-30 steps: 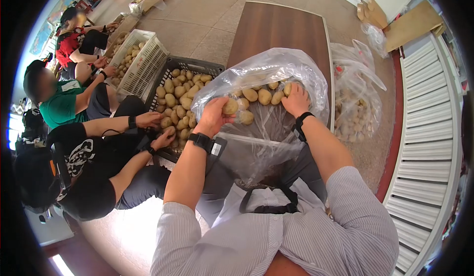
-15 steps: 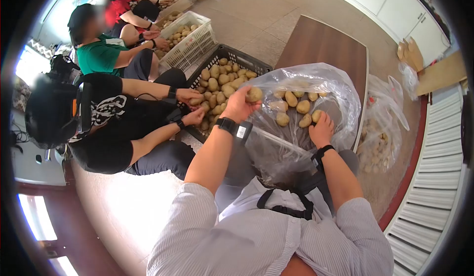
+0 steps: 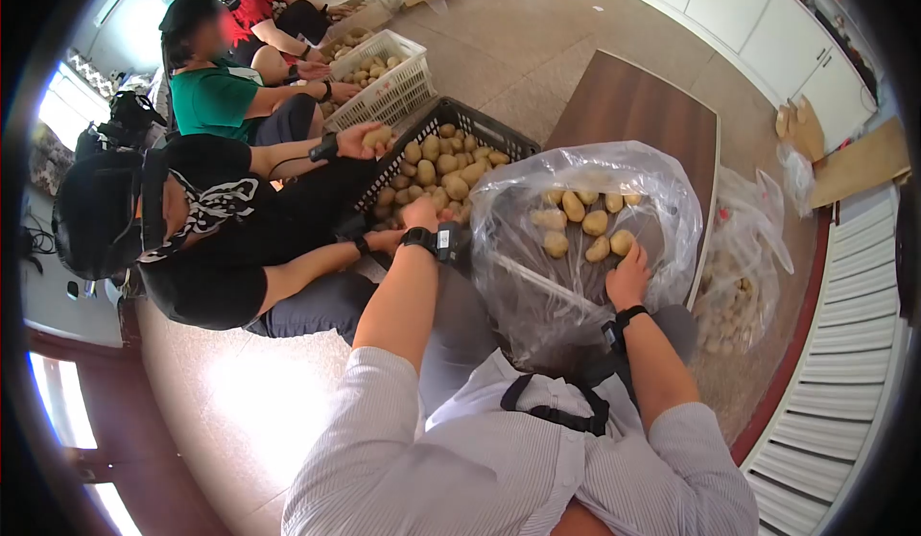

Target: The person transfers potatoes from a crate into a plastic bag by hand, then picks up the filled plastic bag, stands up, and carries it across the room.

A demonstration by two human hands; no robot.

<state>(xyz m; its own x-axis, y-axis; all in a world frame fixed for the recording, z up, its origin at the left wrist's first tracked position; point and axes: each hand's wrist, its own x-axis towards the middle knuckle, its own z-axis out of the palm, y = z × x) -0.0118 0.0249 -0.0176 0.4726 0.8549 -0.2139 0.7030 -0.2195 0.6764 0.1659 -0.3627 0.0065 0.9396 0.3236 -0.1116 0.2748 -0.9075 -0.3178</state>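
Note:
My left hand point(image 3: 420, 214) reaches over the near side of a black plastic crate point(image 3: 494, 125) full of potatoes point(image 3: 447, 164). Its fingers are mostly hidden among them, so I cannot see whether it holds one. Inside a clear plastic bag point(image 3: 676, 186), my right hand point(image 3: 628, 277) has its fingers curled against a potato point(image 3: 622, 241). Several more potatoes point(image 3: 595, 223) lie loose on the bag's bottom, mostly toward its far side. The bag's rim is spread wide between my knees and the brown board.
A co-worker in black at my left lifts a potato point(image 3: 377, 139) beside the crate. Two other people sit beyond, near white crates point(image 3: 408, 85). A brown wooden board point(image 3: 624, 95) lies past the bag. Another clear bag of potatoes point(image 3: 734, 296) stands right, near a ribbed radiator point(image 3: 825, 373).
My left hand has moved left and down from the bag's edge to the crate; the potato it held is no longer visible. The co-worker's hand has risen with a potato. My right hand stays put.

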